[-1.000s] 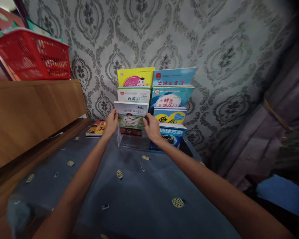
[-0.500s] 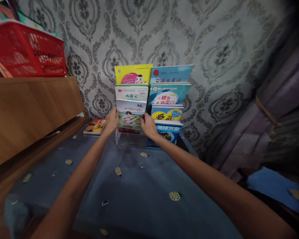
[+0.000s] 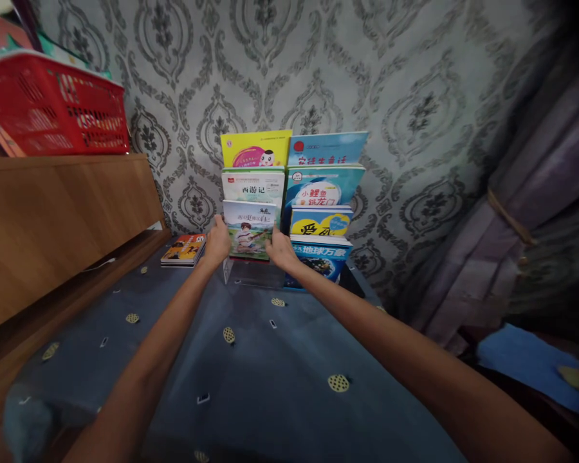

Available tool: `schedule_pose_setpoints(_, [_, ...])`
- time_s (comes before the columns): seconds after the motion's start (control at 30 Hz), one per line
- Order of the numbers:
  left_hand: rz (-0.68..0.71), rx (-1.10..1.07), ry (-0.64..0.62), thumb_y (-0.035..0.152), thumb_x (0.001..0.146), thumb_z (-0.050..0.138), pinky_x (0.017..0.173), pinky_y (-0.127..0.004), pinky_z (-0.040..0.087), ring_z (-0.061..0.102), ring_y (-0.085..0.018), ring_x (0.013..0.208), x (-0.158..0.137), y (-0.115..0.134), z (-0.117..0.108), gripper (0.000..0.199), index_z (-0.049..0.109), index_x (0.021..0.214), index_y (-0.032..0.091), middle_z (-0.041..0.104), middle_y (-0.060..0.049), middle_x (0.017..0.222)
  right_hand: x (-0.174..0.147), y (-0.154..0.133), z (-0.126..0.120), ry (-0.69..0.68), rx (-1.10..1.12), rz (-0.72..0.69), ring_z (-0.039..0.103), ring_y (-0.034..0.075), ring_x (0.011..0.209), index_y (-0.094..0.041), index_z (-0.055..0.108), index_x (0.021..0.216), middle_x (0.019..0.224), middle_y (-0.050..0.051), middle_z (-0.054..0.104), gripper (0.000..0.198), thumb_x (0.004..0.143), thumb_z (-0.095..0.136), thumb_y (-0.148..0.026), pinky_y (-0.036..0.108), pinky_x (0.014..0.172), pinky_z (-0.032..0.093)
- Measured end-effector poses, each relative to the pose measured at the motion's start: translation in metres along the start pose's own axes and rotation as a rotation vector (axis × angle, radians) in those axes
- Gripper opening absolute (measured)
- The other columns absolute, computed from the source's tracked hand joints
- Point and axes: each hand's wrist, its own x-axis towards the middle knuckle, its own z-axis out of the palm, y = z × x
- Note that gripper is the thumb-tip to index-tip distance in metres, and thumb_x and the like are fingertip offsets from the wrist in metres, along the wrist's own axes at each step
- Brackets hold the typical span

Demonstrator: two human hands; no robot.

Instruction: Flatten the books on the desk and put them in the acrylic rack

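Both hands grip an upright book (image 3: 249,233) with a cartoon figure on its cover. My left hand (image 3: 218,242) is closed on its left edge, and my right hand (image 3: 282,249) pinches the right edge. The book stands in the left half of a clear stepped rack (image 3: 251,276). Behind it rise a pale green and white book (image 3: 253,186) and a yellow book (image 3: 255,145). Beside my right hand, the right half holds a dark blue book (image 3: 321,260), a yellow and blue one (image 3: 321,222) and two more blue books (image 3: 325,190).
A small stack of orange-covered books (image 3: 184,249) lies left of the rack on the blue patterned cloth (image 3: 270,373). At the far left a red basket (image 3: 58,106) sits on a wooden cabinet (image 3: 67,225). Patterned wall stands behind; a tied curtain (image 3: 487,257) hangs at right.
Both hands have brought the cartoon-cover book slightly lower in the left half of the rack. The camera view has shifted a little.
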Motion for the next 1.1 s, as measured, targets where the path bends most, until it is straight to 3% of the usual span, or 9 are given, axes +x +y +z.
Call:
schedule_pose_setpoints(0.3, [-0.033,0.038,-0.071,0.006,0.092,0.037,0.09,-0.043,0.054,0.07,-0.033,0.105,-0.011,0.005,0.003,0.045,0.043,0.136,0.008,0.07,-0.023,0.111,-0.006,0.002,0.008,-0.042,0.014,0.019,0.07,0.03,0.109,-0.005,0.049,0.136,0.116,0.023,0.073,0.043,0.093,0.046,-0.011,0.033,0.092,0.05])
schedule_pose_setpoints(0.43, [0.066,-0.013,0.091,0.016,0.094,0.044,0.105,-0.052,0.047,0.045,-0.038,0.139,-0.01,0.011,-0.006,0.061,0.027,0.152,0.009,0.044,-0.027,0.149,-0.005,0.005,0.013,-0.013,0.044,0.012,0.071,0.03,0.108,-0.007,0.053,0.131,0.112,0.021,0.074,0.039,0.093,0.049,-0.013,0.033,0.092,0.051])
schedule_pose_setpoints(0.53, [0.209,-0.032,0.179,0.013,0.094,0.043,0.108,-0.058,0.045,0.027,-0.039,0.149,-0.005,0.018,-0.015,0.065,0.025,0.156,0.02,0.028,-0.02,0.161,-0.003,0.009,0.015,0.025,0.079,-0.01,0.071,0.03,0.108,-0.008,0.052,0.133,0.113,0.02,0.074,0.042,0.091,0.049,-0.013,0.033,0.092,0.051])
schedule_pose_setpoints(0.63, [0.294,0.01,0.147,0.009,0.093,0.04,0.107,-0.059,0.045,0.03,-0.039,0.147,0.001,0.023,-0.017,0.064,0.034,0.155,0.027,0.033,-0.017,0.159,-0.001,0.012,0.018,0.068,0.122,-0.047,0.07,0.03,0.109,-0.009,0.048,0.138,0.117,0.019,0.073,0.049,0.088,0.047,-0.013,0.036,0.094,0.052])
schedule_pose_setpoints(0.9, [0.298,0.021,0.133,0.01,0.094,0.042,0.11,-0.054,0.043,0.038,-0.037,0.142,0.007,0.026,-0.01,0.056,0.045,0.149,0.019,0.042,-0.02,0.15,0.002,0.023,0.03,0.155,0.224,-0.116,0.063,0.031,0.122,-0.01,0.04,0.148,0.133,0.018,0.066,0.064,0.085,0.046,-0.013,0.043,0.106,0.048])
schedule_pose_setpoints(1.1, [0.335,0.023,0.166,0.01,0.093,0.044,0.11,-0.051,0.043,0.045,-0.035,0.135,0.009,0.02,-0.009,0.057,0.047,0.148,0.02,0.046,-0.019,0.146,0.005,0.021,0.039,0.213,0.279,-0.144,0.041,0.03,0.145,0.003,0.029,0.152,0.155,0.026,0.043,0.07,0.085,0.041,-0.014,0.045,0.121,0.033])
